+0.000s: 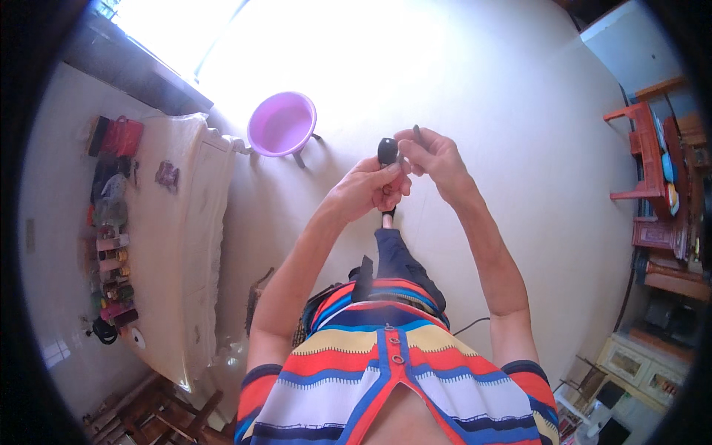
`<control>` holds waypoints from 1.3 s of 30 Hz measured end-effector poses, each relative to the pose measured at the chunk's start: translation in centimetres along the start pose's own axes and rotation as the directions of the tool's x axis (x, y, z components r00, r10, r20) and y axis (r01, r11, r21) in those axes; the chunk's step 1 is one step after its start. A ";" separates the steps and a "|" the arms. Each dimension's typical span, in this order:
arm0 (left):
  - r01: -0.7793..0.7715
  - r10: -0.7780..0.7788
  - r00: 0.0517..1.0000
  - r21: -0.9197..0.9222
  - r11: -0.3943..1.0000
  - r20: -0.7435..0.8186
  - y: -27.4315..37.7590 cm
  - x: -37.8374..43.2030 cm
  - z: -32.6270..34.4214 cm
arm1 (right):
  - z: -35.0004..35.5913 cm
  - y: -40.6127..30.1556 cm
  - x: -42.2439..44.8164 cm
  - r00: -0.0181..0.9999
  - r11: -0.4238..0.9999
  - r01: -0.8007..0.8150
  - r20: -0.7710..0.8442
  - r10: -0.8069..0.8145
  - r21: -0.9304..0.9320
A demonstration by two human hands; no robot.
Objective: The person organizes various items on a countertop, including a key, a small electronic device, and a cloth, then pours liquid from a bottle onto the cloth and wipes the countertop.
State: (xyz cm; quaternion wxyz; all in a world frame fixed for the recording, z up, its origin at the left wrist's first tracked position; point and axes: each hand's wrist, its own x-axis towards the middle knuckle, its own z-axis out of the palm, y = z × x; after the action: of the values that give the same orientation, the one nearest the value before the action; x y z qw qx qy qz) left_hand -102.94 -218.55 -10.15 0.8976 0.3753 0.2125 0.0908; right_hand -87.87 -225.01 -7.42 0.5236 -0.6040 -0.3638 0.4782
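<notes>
Held up over the floor, my left hand grips a small item with a rounded black head that looks like a key. The head points away from me, and the part below it is hidden by my thumb and fingers. My right hand is close beside it on the right, its thumb and forefinger bent towards the left hand's fingertips. A slim dark piece sticks up between the right fingers; what it is, I cannot tell. Both hands are nearly touching.
A purple plastic basin sits on a dark-legged stand ahead to the left. Along the left wall, a pale dresser bears bottles, bags and other small items. Reddish wooden furniture lines the right side. A wooden chair stands at lower left.
</notes>
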 end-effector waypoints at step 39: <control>-0.643 0.323 0.609 -0.212 0.736 -0.725 47.6 33.5 -40.5 | 7.6 -15.3 79.1 0.656 0.956 -0.277 0.709 0.260 -0.095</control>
State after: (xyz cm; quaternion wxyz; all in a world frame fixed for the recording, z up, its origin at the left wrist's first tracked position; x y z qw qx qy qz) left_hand -91.40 -148.57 -12.16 0.7665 0.1440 0.3667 0.5072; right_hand -72.21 -145.61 -7.94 0.2712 -0.4121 -0.4399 0.7504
